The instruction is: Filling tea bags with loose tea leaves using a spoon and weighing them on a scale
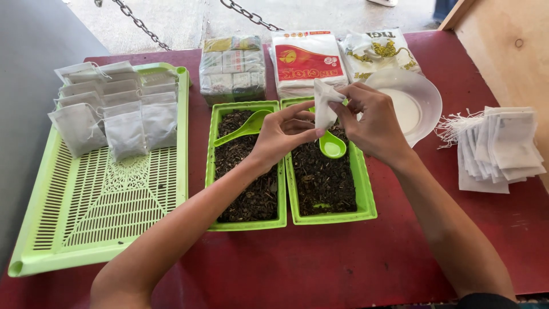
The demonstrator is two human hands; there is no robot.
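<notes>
A small white paper bag (324, 106) is held up between both hands above the two green trays of dark loose tea; the left hand (281, 134) pinches its lower edge between thumb and fingertips, the right hand (374, 120) grips its upper side with curled fingers, so both hands are closed on the bag. The bag hangs over the right tray (366, 194), just above a green scoop (331, 146) that lies in the tea; the left tray (213, 171) touches the right one and has a second green scoop (243, 129) resting in its far end. Left of the trays sits a large green slatted tray (97, 217) with filled white bags (114, 111) in rows at its far end. Right of the hands stands a clear plastic bowl (420, 103); further right lies a stack of flat empty bags (500, 149) with strings. Three wrapped packets (303, 60) line the far edge of the red table (320, 263).
</notes>
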